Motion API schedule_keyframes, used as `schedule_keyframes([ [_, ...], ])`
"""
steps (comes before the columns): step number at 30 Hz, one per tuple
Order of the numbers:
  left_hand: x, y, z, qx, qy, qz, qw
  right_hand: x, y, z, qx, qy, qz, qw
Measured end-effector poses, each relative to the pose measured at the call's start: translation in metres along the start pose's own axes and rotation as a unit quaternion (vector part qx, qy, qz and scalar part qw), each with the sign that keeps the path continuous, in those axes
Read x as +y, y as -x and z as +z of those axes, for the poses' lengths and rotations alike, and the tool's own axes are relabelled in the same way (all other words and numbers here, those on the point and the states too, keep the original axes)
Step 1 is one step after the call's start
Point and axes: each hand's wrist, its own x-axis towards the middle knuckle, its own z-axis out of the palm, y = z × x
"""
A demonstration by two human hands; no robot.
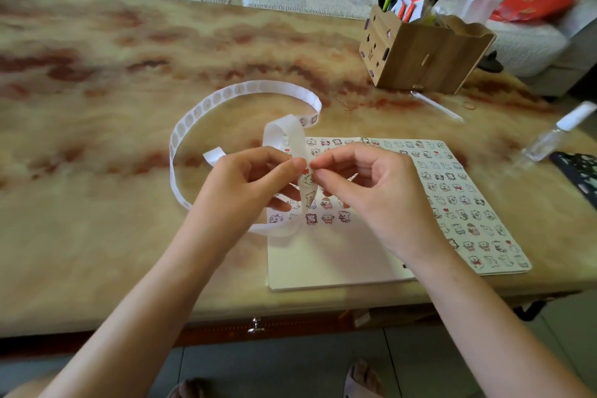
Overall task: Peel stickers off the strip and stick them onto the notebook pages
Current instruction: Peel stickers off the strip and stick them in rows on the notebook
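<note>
An open notebook point(326, 255) lies on the table, its right page full of small cartoon stickers and its left page filled in the upper half. A long white sticker strip point(193, 116) curls in a loop to the left of the notebook. My left hand point(248, 184) holds a stretch of the strip upright above the left page. My right hand point(365, 184) pinches a small sticker point(307, 176) on that stretch between thumb and forefinger. Both hands hover over the notebook's upper left part.
A wooden pen holder point(423, 55) with pens and scissors stands at the back right. A clear small bottle point(555, 136) and a dark patterned object point(578, 171) lie at the right edge. A white pen point(436, 105) lies behind the notebook. A sofa runs behind the table.
</note>
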Motion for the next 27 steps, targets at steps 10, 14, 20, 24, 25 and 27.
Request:
schedule_keyframes([
  [10,0.002,0.001,0.004,0.006,0.001,-0.004,1.0,-0.001,-0.001,-0.003,0.003,0.024,0.007,1.0],
  [14,0.001,0.001,0.003,0.012,-0.016,-0.004,1.0,-0.001,-0.001,-0.004,-0.026,0.041,0.015,0.999],
  [20,-0.002,0.001,0.003,0.016,-0.029,-0.012,0.999,-0.001,-0.001,-0.006,-0.047,0.053,0.042,0.997],
  [24,-0.003,0.0,0.002,0.024,-0.042,-0.018,0.999,-0.003,0.0,-0.009,-0.051,0.087,0.033,0.994],
  [25,-0.004,0.0,0.002,0.026,-0.044,-0.02,0.998,-0.004,0.0,-0.011,-0.052,0.092,0.031,0.994],
  [27,-0.005,-0.001,0.001,0.031,-0.052,-0.026,0.998,-0.005,0.0,-0.013,-0.063,0.085,0.036,0.994],
])
